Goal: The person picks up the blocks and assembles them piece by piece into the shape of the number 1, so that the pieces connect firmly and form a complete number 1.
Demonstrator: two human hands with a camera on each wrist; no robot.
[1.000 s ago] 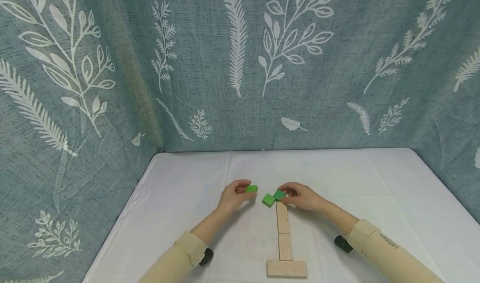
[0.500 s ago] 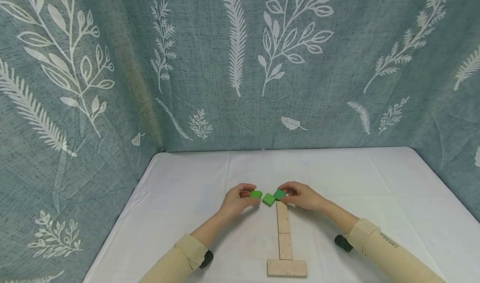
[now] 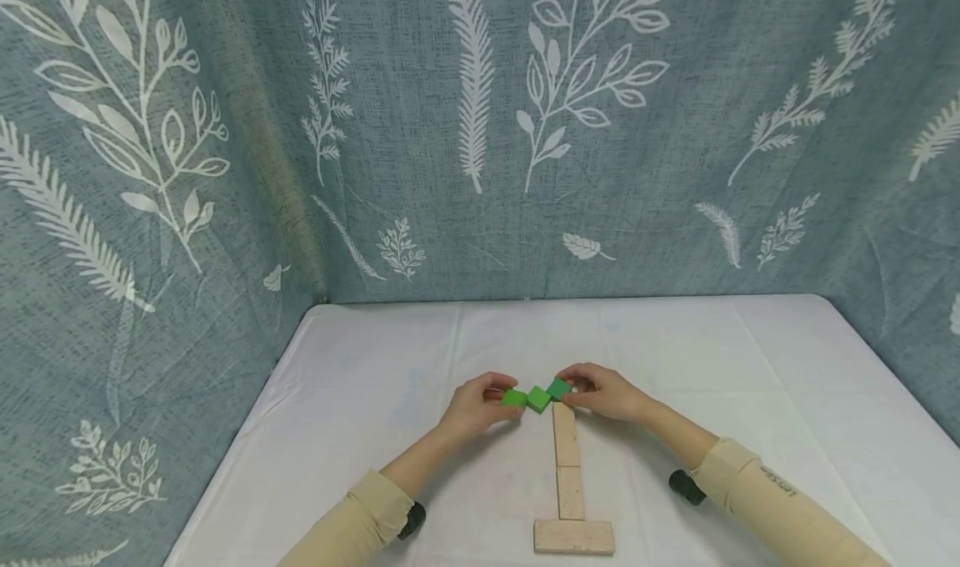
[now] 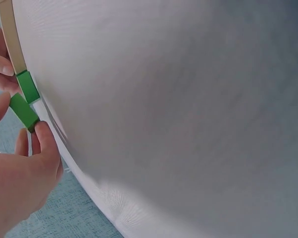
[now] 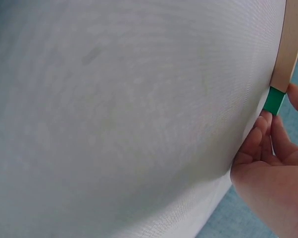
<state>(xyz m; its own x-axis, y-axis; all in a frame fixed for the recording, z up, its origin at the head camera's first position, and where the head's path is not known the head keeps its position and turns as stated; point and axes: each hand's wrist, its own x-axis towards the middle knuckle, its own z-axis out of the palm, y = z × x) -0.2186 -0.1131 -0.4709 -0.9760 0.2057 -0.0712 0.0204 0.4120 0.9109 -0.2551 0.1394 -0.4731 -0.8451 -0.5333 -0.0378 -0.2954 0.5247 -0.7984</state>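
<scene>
My left hand [image 3: 471,410] pinches a light green block [image 3: 513,398] between thumb and fingertips. Its right corner comes up close to a second light green block [image 3: 538,398]; whether they touch cannot be told. On that block's other side, a darker green block [image 3: 558,389] is pinched by my right hand [image 3: 609,394]. In the right wrist view the dark green block [image 5: 274,100] sits at the end of a plain wooden block [image 5: 290,47]. The left wrist view shows the pinched block [image 4: 24,113] slightly tilted, beside another green block [image 4: 27,87].
Two plain wooden blocks lie end to end, the upper block [image 3: 565,435] and the lower block [image 3: 570,494], above a crosswise wooden block [image 3: 573,538]. A white cloth [image 3: 420,333] covers the table. Patterned curtain [image 3: 480,133] hangs behind and at the sides.
My left hand has moved right and nearer to me with its light green block, closing the gap to the middle block. My right hand stays in place on the dark green block.
</scene>
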